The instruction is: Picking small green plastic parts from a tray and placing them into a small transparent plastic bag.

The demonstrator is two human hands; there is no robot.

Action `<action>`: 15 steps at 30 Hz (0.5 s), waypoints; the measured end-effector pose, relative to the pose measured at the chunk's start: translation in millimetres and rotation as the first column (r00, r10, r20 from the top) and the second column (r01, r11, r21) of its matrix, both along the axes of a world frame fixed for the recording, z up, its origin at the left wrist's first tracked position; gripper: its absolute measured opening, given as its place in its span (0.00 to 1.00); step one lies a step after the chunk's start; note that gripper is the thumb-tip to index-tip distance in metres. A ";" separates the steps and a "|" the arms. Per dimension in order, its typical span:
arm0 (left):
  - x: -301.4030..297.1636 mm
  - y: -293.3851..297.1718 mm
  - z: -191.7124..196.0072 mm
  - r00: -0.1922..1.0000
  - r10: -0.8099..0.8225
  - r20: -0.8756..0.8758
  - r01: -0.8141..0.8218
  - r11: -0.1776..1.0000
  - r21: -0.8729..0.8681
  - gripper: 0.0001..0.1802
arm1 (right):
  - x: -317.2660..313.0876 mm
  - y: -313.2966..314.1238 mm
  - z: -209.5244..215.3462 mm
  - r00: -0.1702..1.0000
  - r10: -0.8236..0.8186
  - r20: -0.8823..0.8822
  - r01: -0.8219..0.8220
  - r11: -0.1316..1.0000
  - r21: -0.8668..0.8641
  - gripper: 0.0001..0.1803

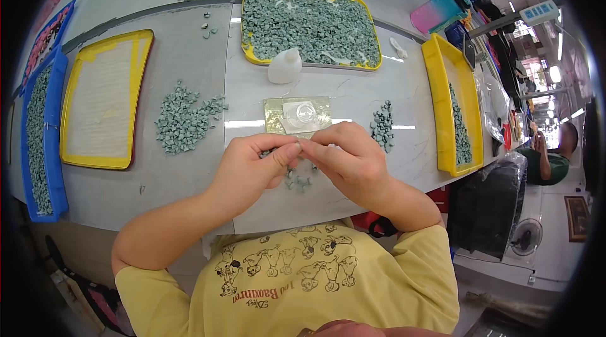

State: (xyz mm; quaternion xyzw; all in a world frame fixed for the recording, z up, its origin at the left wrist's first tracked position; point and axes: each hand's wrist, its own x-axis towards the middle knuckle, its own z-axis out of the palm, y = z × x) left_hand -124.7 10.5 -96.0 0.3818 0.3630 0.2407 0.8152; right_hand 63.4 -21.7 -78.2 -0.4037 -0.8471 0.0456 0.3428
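Note:
My left hand [264, 159] and my right hand [353, 159] meet over the table, thumbs and forefingers pinched together. Whatever sits between the fingertips is too small and covered to make out. Just beyond them lies a shiny greenish-gold pad [273, 123] bearing a white square with a round clear blob [304, 113]. A few loose green stone-like pieces [298, 180] lie beneath my hands, partly hidden. A larger heap of green pieces [180, 119] spreads to the left, and a small darker cluster [382, 127] is near my right hand. Behind the pad stands a white squeeze bottle [285, 68].
A yellow-rimmed tray [252, 57] full of green pieces sits at the back. On the left are a white-lined yellow tray [104, 100] and a blue bin [56, 147]. A yellow bin [440, 116] stands right, near a pink-turquoise bottle [437, 12]. Another person [550, 165] sits far right.

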 end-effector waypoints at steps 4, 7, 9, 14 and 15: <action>-4.9 0.6 -1.0 0.999 -0.009 -0.041 0.011 0.998 0.056 0.13 | -5.0 -4.2 -1.7 0.999 -0.021 -0.029 0.020 0.999 -0.043 0.15; -9.4 -0.8 -1.9 0.990 -0.028 -0.140 0.052 0.983 0.176 0.12 | -7.2 -5.7 -2.3 0.999 -0.016 -0.028 0.014 0.996 -0.085 0.16; -12.8 -0.5 -3.9 0.990 -0.017 -0.141 0.044 0.981 0.188 0.12 | -10.0 -5.3 -2.4 0.999 0.008 -0.046 -0.012 0.994 -0.106 0.15; -19.7 2.2 -2.4 0.990 -0.045 -0.134 0.064 0.988 0.143 0.12 | -14.0 -3.9 -3.0 0.990 -0.010 -0.138 -0.018 0.980 -0.197 0.14; -19.9 2.6 -1.1 0.990 -0.055 -0.130 0.072 0.988 0.133 0.12 | -14.5 -3.8 -3.4 0.987 -0.021 -0.159 -0.015 0.974 -0.225 0.14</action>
